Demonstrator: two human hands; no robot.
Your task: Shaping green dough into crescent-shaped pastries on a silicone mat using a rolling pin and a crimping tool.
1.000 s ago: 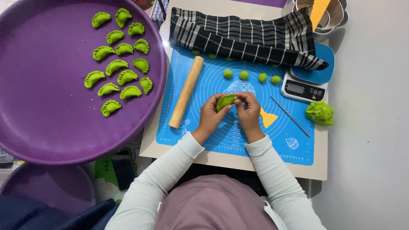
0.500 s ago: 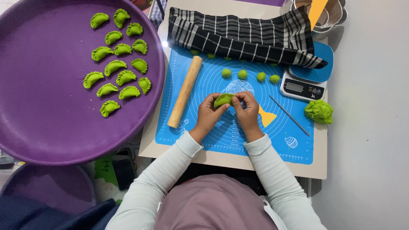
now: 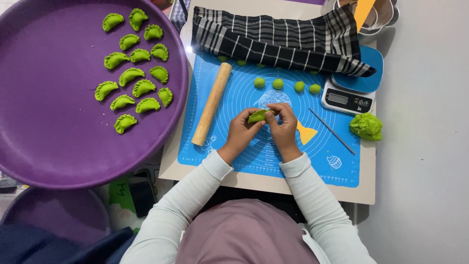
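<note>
- Both hands pinch the green dumpling (image 3: 258,116) just above the blue mat (image 3: 254,156): left hand (image 3: 240,133) cradling, right hand (image 3: 282,128) crimping its edge.
- Too hard a pinch may tear the thin dough.
- The rolling pin (image 3: 211,103) lies near the left wrist; a nudge might roll it.

a small white kitchen scale (image 3: 348,101) stands at the blue mat's (image 3: 254,156) right edge, with a grey rectangular screen (image 3: 338,98) and round buttons beside it; no packages or signs.
</note>
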